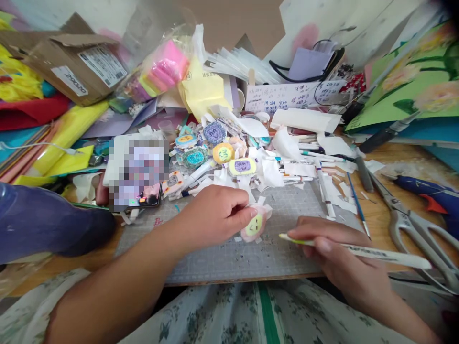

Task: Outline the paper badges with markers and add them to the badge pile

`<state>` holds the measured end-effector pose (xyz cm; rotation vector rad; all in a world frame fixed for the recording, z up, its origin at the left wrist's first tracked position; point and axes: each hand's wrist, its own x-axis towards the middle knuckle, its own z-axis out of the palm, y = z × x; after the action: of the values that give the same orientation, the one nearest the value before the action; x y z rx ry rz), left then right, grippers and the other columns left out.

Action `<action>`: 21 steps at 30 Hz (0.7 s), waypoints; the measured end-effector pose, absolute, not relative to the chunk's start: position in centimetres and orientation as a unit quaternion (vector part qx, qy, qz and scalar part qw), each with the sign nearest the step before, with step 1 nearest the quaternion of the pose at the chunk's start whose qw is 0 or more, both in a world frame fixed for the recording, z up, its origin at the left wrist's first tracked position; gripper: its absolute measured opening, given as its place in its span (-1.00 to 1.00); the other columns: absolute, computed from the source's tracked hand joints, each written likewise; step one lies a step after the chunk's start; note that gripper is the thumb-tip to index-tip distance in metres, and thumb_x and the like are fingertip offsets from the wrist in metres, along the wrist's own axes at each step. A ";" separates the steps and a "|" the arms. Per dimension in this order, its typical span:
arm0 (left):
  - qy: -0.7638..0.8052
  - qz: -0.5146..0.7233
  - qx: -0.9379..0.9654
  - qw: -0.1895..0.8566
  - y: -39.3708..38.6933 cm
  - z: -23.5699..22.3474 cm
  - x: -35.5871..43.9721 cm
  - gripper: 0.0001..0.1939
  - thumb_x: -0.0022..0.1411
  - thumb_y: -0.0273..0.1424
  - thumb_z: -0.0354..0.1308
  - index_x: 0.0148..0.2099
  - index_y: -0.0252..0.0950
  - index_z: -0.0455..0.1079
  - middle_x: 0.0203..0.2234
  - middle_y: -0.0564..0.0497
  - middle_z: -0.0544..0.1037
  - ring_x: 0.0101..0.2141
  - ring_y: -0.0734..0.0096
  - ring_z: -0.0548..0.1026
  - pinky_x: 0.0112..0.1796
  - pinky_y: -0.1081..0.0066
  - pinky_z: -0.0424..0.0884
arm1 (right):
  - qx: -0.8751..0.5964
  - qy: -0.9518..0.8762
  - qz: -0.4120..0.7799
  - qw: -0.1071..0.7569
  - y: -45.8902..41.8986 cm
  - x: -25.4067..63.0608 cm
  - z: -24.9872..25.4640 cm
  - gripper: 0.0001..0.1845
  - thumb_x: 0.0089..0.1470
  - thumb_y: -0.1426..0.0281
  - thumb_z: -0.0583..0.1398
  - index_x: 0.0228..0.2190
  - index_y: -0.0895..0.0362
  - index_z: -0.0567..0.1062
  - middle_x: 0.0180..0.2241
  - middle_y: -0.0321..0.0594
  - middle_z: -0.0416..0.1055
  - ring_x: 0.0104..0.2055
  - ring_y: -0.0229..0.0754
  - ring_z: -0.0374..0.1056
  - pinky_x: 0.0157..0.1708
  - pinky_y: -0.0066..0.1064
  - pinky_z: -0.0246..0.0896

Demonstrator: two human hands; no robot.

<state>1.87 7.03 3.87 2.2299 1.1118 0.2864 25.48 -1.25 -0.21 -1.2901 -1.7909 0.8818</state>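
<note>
Cutout: light, flimsy paper; best pinched at its edge.
Left hand: fingertips closed on cutout.
Right hand: closed around pen.

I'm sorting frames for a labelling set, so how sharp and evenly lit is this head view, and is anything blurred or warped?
Head view: soft, even daylight, no hard shadows or glare. The left hand on the small pink-and-yellow cutout and the right hand with its pen are fairly sharp. Corners smear and bend outward; the scissors look stretched. A phone screen is pixelated.
</note>
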 end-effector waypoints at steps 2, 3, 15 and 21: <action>0.424 0.117 0.846 0.301 7.0 3.7 1.9 -0.68 0.21 -0.35 0.04 -0.57 -0.30 0.14 -0.69 0.18 0.19 -0.60 0.57 0.16 -0.53 0.48 -0.01 | -0.503 -0.695 0.370 0.356 -0.9 24.7 0.0 -0.87 0.15 0.33 0.13 -0.41 0.04 0.46 -0.52 -0.30 0.38 -0.53 -0.25 0.27 -0.57 -0.47 0.17; 0.424 0.121 0.847 0.298 7.0 3.7 2.0 -0.68 0.21 -0.35 0.04 -0.57 -0.31 0.14 -0.69 0.18 0.18 -0.60 0.57 0.15 -0.53 0.48 -0.02 | -0.507 -0.691 0.377 0.351 -0.7 24.3 0.2 -0.89 0.09 0.39 0.16 -0.47 0.06 0.41 -0.57 -0.34 0.33 -0.56 -0.27 0.22 -0.60 -0.49 0.13; 0.418 0.128 0.854 0.283 7.1 3.7 2.1 -0.65 0.22 -0.32 0.02 -0.59 -0.30 0.13 -0.70 0.17 0.18 -0.61 0.56 0.13 -0.54 0.43 -0.07 | -0.504 -0.747 0.317 0.297 -0.3 22.5 -0.3 -0.83 0.08 0.43 0.15 -0.54 0.07 0.35 -0.61 -0.36 0.34 -0.59 -0.31 0.24 -0.60 -0.48 0.10; 0.418 0.126 0.852 0.288 7.2 3.6 2.1 -0.65 0.22 -0.32 0.02 -0.59 -0.30 0.11 -0.71 0.17 0.16 -0.60 0.56 0.13 -0.54 0.42 -0.06 | -0.496 -0.759 0.306 0.290 -0.2 22.4 -0.2 -0.81 0.07 0.44 0.14 -0.56 0.07 0.34 -0.62 -0.36 0.35 -0.60 -0.31 0.25 -0.60 -0.49 0.11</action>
<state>2.07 7.21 3.58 2.2757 1.1164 0.3370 22.37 -0.19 -0.16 -1.3225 -2.0240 0.8172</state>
